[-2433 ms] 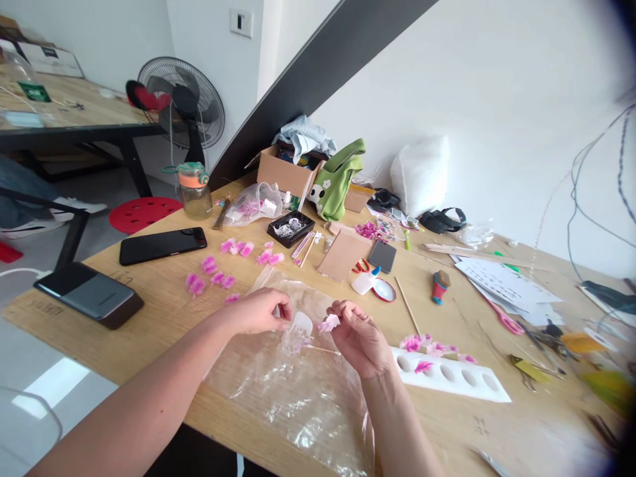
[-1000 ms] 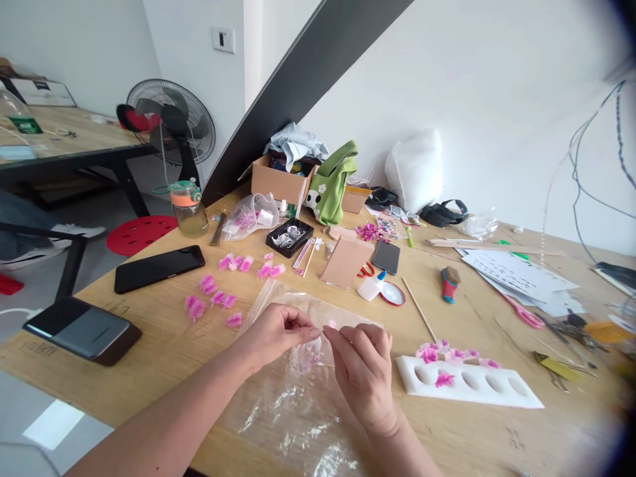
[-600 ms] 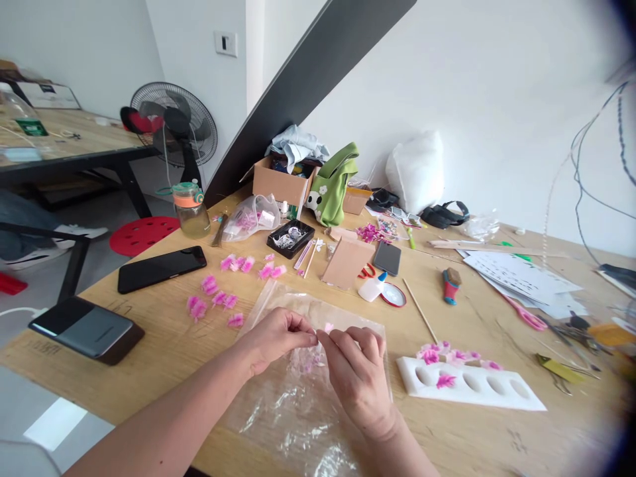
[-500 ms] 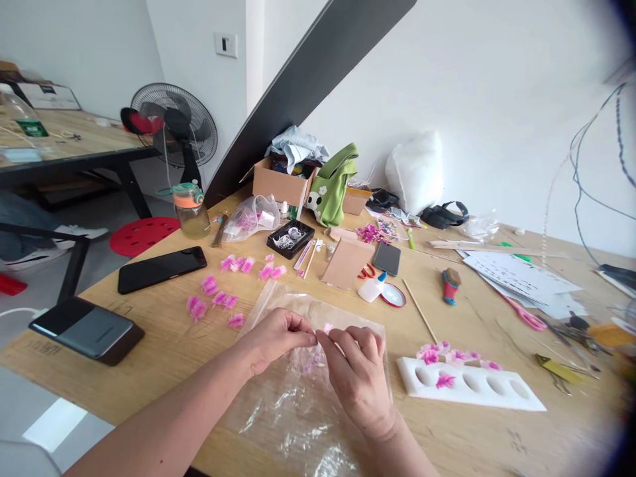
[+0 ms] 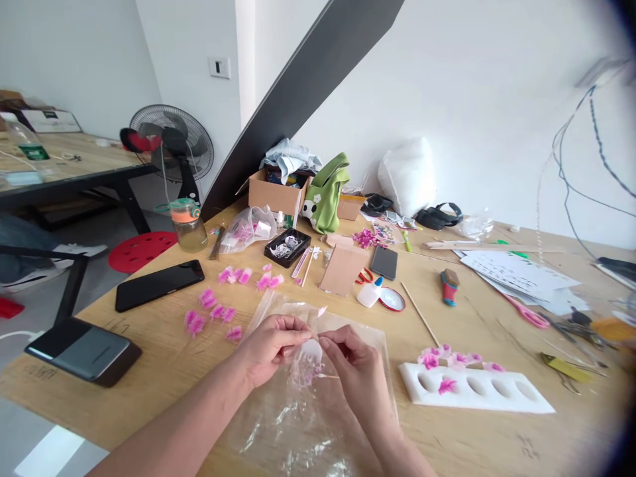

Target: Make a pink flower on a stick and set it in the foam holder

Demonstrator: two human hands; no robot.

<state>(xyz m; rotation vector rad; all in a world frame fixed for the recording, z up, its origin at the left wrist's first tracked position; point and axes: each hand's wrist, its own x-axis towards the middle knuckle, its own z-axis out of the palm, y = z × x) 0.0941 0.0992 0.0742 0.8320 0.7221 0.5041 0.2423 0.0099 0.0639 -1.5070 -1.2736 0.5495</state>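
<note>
My left hand (image 5: 278, 344) and my right hand (image 5: 355, 364) are close together above a clear plastic bag (image 5: 258, 414). Thumb and forefinger of each hand are pinched, and what lies between them is too small to name. A pale pink tip shows just above the fingertips. Beneath the hands, a white piece and small purple bits (image 5: 311, 371) sit on or in the bag. A thin pale stick (image 5: 328, 377) pokes out beside my right hand. Pink fluffy flower pieces (image 5: 195, 322) lie left of the bag.
On the right, a white foam holder (image 5: 481, 397) with round hollows has pink flowers at its back edge. A glue bottle (image 5: 370, 293), a cardboard piece (image 5: 342, 268) and a black tray (image 5: 287, 246) stand ahead. Left are a phone (image 5: 159, 285) and a power bank (image 5: 82, 351).
The view has tilted slightly upward. Both hands remain pinched together, with the right fingers turned a little. The white piece and the stick below the hands now show more clearly.
</note>
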